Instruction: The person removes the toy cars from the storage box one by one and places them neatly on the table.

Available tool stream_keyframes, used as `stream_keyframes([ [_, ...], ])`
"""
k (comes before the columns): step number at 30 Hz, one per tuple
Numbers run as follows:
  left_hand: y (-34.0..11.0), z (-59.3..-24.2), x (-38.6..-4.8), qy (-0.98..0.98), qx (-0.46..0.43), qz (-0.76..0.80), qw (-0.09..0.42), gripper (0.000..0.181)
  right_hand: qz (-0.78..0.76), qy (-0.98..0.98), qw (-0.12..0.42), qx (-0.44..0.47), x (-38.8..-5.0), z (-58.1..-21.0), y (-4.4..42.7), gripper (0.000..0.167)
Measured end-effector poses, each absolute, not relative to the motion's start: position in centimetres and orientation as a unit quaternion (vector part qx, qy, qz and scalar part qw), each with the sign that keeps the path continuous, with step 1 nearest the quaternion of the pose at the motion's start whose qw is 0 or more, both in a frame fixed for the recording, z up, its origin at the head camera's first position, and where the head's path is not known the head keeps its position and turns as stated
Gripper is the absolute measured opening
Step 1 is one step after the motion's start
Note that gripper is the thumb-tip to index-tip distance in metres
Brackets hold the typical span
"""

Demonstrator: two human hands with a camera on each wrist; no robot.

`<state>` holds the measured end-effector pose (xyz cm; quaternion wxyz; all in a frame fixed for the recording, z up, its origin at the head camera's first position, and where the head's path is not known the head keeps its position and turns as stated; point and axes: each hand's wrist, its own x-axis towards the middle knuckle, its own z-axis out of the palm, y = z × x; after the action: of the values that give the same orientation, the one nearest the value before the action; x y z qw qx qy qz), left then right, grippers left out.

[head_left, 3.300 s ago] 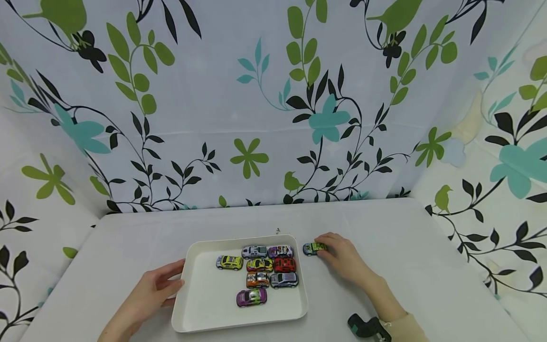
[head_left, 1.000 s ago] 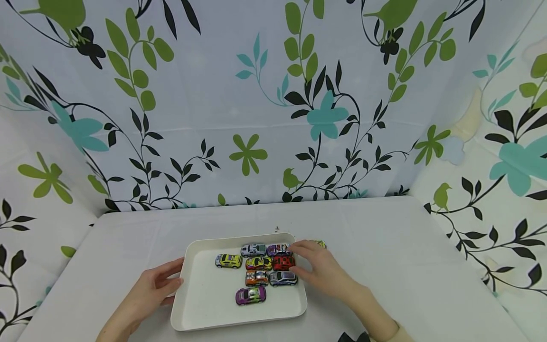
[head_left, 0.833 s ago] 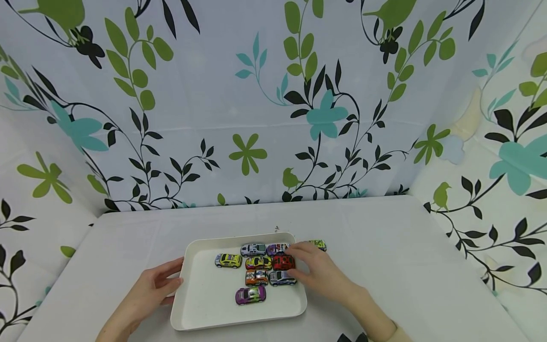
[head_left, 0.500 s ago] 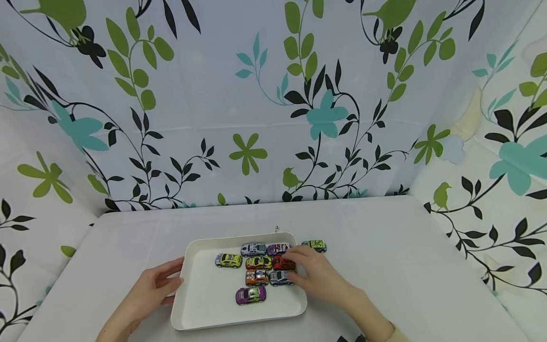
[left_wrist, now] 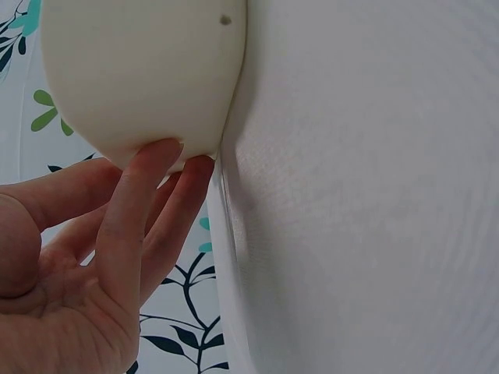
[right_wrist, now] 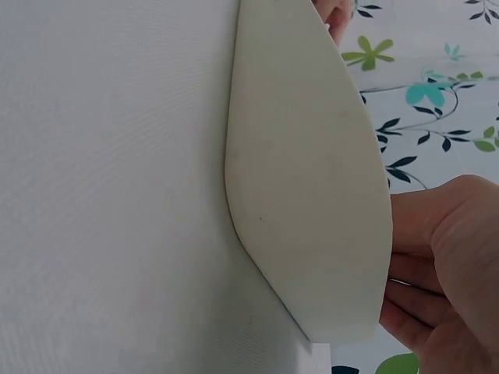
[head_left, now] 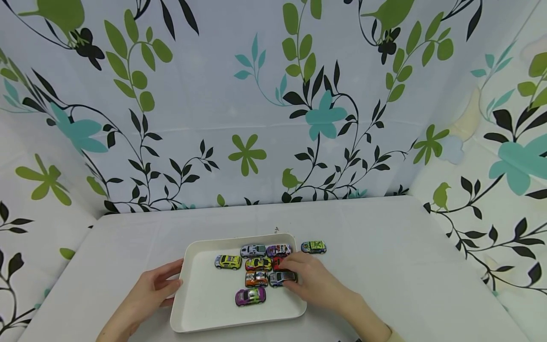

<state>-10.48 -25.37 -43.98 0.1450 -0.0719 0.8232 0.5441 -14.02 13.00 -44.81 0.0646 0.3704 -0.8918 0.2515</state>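
A white tray [head_left: 205, 304] holds several small toy cars. In the head view my left hand [head_left: 143, 292] touches its left edge; the left wrist view shows fingertips [left_wrist: 166, 149] against the tray's outer wall. Over the tray's right side, my right hand [head_left: 318, 280] pinches a grey toy car [head_left: 281, 278] between thumb and fingers. Its fingers partly cover a red toy car [head_left: 277, 262]. A green-and-yellow toy car [head_left: 314, 246] stands on the table just outside the tray's right corner. In the right wrist view the tray wall hides the right fingertips.
Around the grey car are purple [head_left: 278, 250], orange [head_left: 256, 279], yellow-and-red [head_left: 259, 263] and silver [head_left: 253, 251] cars. A yellow car [head_left: 228, 261] stands farther left, a purple-and-green one [head_left: 250, 296] nearer the front. A patterned cloth [head_left: 192, 104] hangs behind the white table [head_left: 384, 237].
My right hand let go of the green-and-yellow car outside the tray, moved left over the tray's right rim and took hold of the grey car. The left hand stayed at the tray.
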Motion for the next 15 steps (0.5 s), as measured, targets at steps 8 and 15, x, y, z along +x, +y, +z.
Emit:
stream_keyframes([
  [8,-25.32,-43.87,-10.45,0.826,-0.070,0.541,0.144,0.060,0.220,-0.894,0.078,0.383,-13.72,-45.25,12.57,0.033],
  [15,-25.35,-43.85,-10.52,0.826,-0.070,0.540,0.143,0.060,0.202,-0.901,0.070,0.377,-13.89,-45.51,12.42,0.033],
])
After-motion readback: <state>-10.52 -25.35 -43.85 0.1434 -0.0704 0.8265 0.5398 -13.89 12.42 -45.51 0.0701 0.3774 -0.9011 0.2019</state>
